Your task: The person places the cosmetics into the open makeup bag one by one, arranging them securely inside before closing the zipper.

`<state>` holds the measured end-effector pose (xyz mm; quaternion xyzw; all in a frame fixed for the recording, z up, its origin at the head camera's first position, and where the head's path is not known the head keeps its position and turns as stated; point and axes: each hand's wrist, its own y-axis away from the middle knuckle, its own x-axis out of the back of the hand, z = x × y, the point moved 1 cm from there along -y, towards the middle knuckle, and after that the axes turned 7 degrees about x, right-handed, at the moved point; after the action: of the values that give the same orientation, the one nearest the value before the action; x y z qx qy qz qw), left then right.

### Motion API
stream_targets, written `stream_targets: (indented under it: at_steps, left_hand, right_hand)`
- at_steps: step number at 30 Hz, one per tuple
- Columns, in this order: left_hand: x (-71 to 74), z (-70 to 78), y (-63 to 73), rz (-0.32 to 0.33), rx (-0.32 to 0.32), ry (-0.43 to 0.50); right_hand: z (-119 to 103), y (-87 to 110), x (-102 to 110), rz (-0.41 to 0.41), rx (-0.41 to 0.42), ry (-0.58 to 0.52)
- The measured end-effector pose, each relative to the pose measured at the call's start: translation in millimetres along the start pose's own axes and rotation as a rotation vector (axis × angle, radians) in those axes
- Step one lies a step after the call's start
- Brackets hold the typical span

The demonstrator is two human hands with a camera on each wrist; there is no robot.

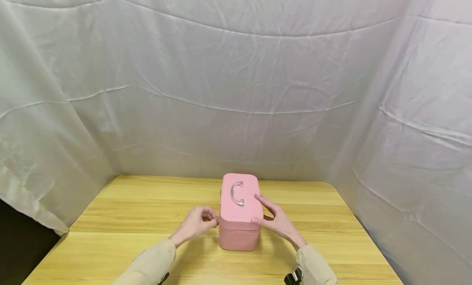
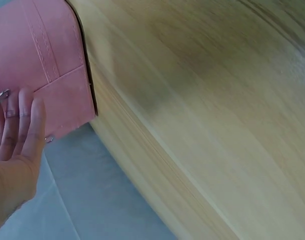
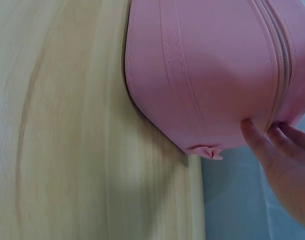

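Note:
A pink vanity case (image 1: 241, 213) with a silver handle (image 1: 233, 193) on its lid stands upright on the table, lid closed. At its left side my left hand (image 1: 196, 224) pinches a small metal zipper pull (image 2: 3, 94) between thumb and fingertips; the thumb is mostly hidden in the left wrist view. My right hand (image 1: 279, 222) rests against the opposite side, thumb and fingers spread at the lid's edge. Beside those fingers, the right wrist view shows the zipper (image 3: 281, 55) running around the case, and a pink bow (image 3: 207, 151) sits lower down.
The case stands on a light wooden table (image 1: 147, 199), near its back edge. Pale grey fabric (image 1: 236, 92) hangs behind and along both sides. A dark area (image 1: 22, 240) shows at the lower left.

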<state>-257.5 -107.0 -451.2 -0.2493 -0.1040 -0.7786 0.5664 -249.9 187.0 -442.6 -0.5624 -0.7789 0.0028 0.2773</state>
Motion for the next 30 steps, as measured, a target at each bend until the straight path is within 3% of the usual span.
stream_targets:
  at_steps: [10,15,23,30]
  left_hand:
    - [7.9,-2.8,0.7,-0.081,-0.037,0.087]
    - [10.8,-3.2,1.2,-0.122,-0.011,0.142]
    - [10.0,1.9,1.1,-0.152,0.006,0.143]
    - [14.8,5.6,1.9,-0.138,-0.051,0.056]
  right_hand:
    - [-1.4,2.7,-1.0,-0.054,0.028,0.044]
    - [0.4,2.3,-1.4,-0.064,0.069,0.078]
    - [-0.6,2.0,-0.8,-0.074,0.068,0.093]
    - [0.4,2.1,-0.4,-0.077,0.076,0.089]
